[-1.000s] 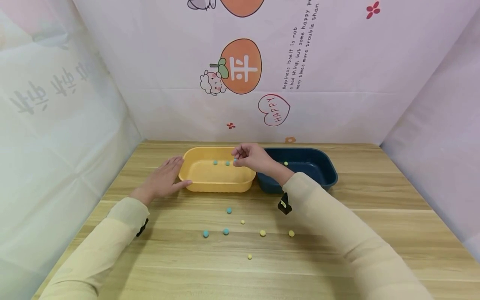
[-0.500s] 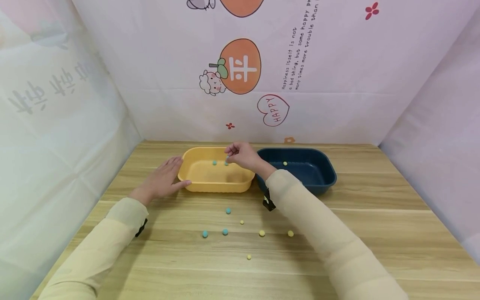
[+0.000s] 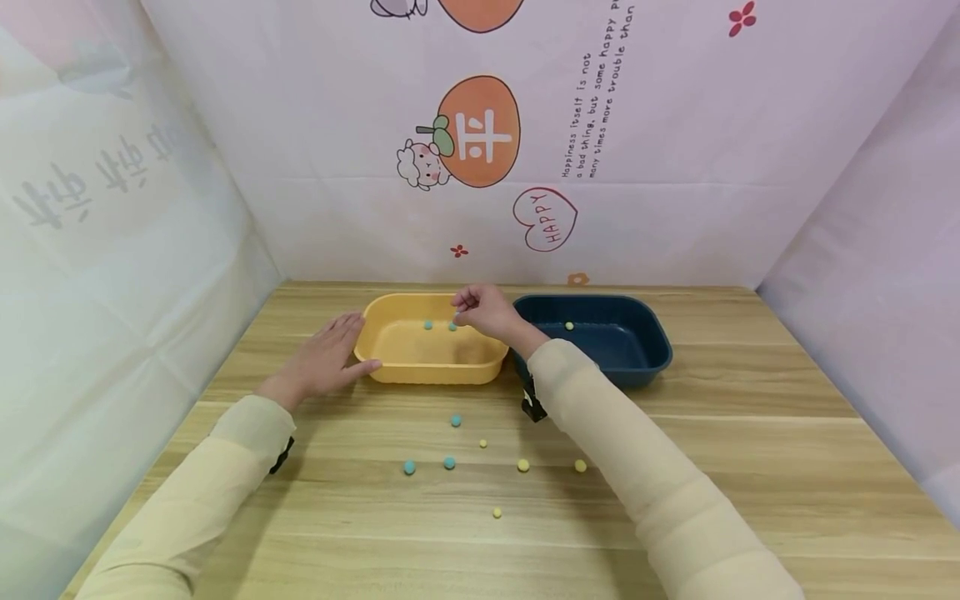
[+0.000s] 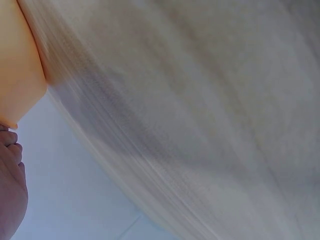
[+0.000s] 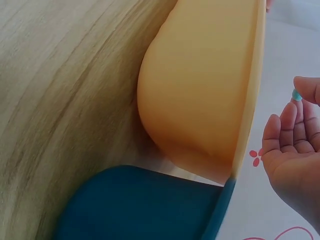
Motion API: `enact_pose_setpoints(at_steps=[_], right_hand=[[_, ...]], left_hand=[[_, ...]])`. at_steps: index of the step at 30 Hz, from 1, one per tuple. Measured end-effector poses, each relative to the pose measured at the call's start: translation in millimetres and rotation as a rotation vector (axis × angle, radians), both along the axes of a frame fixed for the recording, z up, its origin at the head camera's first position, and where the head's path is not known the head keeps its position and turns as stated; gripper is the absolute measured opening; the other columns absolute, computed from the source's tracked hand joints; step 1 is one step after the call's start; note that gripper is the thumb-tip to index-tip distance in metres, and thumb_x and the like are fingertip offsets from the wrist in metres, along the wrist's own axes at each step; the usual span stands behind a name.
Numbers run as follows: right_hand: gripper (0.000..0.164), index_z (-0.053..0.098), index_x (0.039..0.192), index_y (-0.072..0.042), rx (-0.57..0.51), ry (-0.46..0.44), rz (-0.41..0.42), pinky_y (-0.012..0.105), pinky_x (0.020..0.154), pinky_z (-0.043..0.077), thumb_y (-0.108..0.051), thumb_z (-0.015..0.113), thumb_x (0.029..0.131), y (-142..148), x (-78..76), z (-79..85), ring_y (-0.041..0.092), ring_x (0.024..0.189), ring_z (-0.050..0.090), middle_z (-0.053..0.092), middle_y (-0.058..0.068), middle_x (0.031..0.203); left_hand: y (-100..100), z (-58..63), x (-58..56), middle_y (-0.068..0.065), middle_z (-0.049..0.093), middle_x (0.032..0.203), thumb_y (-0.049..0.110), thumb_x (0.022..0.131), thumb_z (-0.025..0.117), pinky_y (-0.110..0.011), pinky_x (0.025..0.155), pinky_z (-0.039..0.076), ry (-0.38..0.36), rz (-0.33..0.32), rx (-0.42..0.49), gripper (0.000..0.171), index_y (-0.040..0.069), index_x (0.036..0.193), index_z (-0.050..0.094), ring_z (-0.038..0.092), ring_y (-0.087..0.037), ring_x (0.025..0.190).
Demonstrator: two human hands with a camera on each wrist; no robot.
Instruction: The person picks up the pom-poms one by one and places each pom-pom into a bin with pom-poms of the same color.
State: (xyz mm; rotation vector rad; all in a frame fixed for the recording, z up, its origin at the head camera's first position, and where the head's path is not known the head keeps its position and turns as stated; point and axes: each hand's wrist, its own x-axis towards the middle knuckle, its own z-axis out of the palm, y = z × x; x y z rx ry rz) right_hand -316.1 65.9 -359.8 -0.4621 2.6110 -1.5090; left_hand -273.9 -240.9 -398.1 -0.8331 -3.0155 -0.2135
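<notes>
My left hand (image 3: 321, 360) rests against the left end of the yellow tub (image 3: 435, 375), fingers extended along its outside and the thumb at the front rim. Over the right part of that tub, my right hand (image 3: 491, 317) pinches a small blue ball (image 5: 297, 95) between thumb and index finger; the right wrist view shows it plainly. Two more blue balls lie in the yellow tub, one a blue ball (image 3: 428, 325) left of centre. Beside it stands a dark blue tub (image 3: 630, 377), with a pale yellow ball (image 3: 569, 326) visible inside.
In front of the tubs, loose blue balls (image 3: 449, 462) and several yellow balls (image 3: 522, 466) are spread over the wooden table (image 3: 337, 533). A printed cloth (image 3: 645, 225) hangs close behind the tubs, with white cloth at both sides.
My right hand has moved left and further over the yellow tub with the blue ball, then stayed nearly still over the last half second. My left hand has kept its place.
</notes>
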Motion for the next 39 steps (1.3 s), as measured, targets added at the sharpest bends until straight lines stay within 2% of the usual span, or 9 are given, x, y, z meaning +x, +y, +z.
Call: enact_pose_setpoints(at_steps=[15,25,30,39], right_hand=[[0.019,0.063,0.104,-0.002,-0.003,-0.004,0.021,0.026,0.077,0.051,-0.002,0.071,0.087,0.3,2.1,2.0,0.021,0.088,0.056,0.061,0.009,0.097],[0.019,0.063,0.106,-0.001,-0.017,-0.005,0.026,0.026,0.078,0.050,0.000,0.069,0.088,3.4,6.5,11.5,0.022,0.089,0.055,0.060,0.010,0.098],[0.018,0.064,0.105,0.000,-0.023,0.017,0.051,0.026,0.077,0.051,-0.001,0.069,0.088,6.2,11.9,14.2,0.021,0.087,0.056,0.061,0.010,0.097],[0.018,0.064,0.103,-0.001,-0.026,0.036,0.096,0.026,0.075,0.052,-0.001,0.071,0.087,13.1,29.8,23.6,0.022,0.085,0.056,0.061,0.010,0.095]], left_hand=[[0.0,0.6,-0.7,-0.026,0.012,0.158,0.059,0.098,0.040,-0.046,0.118,0.005,-0.012,0.001,-0.001,0.092,-0.010,0.151,0.011,0.007,-0.037,0.146],[0.2,1.6,1.4,-0.028,0.014,0.156,0.060,0.098,0.041,-0.047,0.118,0.006,0.003,-0.009,0.020,0.093,-0.011,0.150,0.013,0.010,-0.039,0.145],[0.1,1.4,1.6,-0.029,0.017,0.155,0.060,0.098,0.040,-0.047,0.117,0.008,0.029,-0.022,0.027,0.093,-0.013,0.149,0.016,0.013,-0.041,0.144],[0.1,0.4,-0.2,-0.028,0.016,0.156,0.060,0.098,0.040,-0.047,0.118,0.008,0.017,-0.016,0.017,0.092,-0.012,0.150,0.015,0.011,-0.039,0.145]])
